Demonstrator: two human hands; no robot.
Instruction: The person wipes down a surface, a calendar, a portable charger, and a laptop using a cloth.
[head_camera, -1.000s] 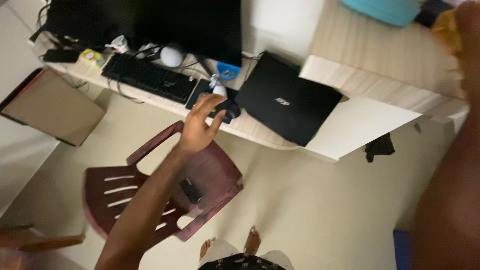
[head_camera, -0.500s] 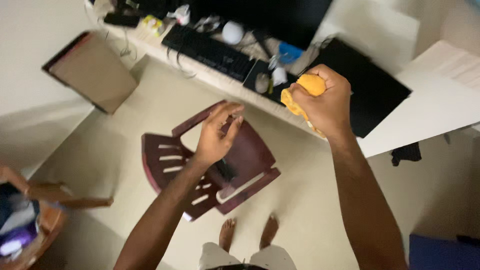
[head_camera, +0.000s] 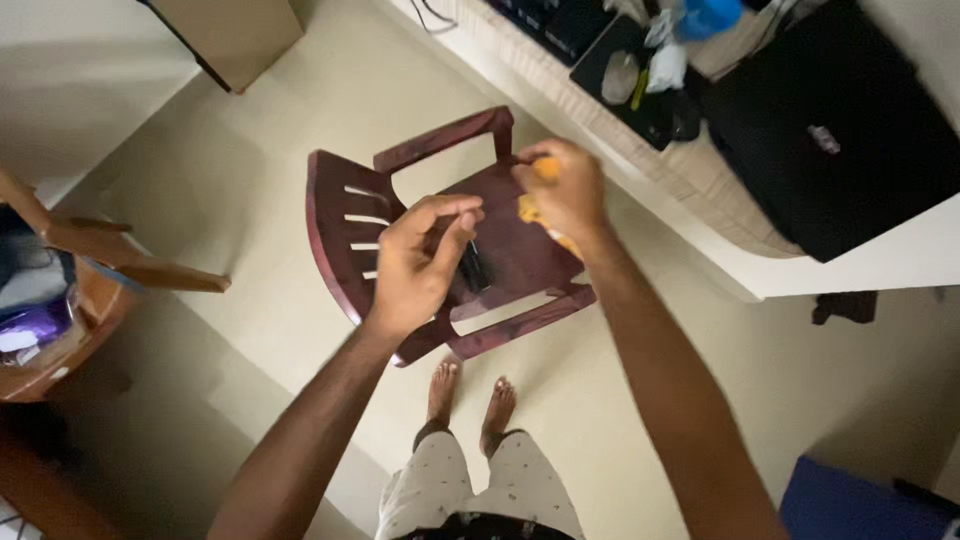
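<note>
Evidently the right hand (head_camera: 565, 190) gripped an orange cloth (head_camera: 535, 205) above the dark red chair (head_camera: 450, 235) at frame centre, while the left hand (head_camera: 420, 265) hovered half-curled, holding nothing visible. Firm, flat strokes across the seat would have served best.

Most of the orange cloth (head_camera: 530, 208) is hidden inside the closed right hand (head_camera: 562, 188), so only small patches are seen, and its shape cannot be told. The small black object (head_camera: 474, 268) on the seat of the maroon plastic chair (head_camera: 500, 250) is partly covered by the left hand (head_camera: 415, 262), whose curled fingers are blurred, and its kind cannot be made out. The black laptop (head_camera: 830, 130) and the bench (head_camera: 700, 190) are cut off by the top and right edges, and the clutter on the black mat (head_camera: 640, 85) is too blurred to be identified.
</note>
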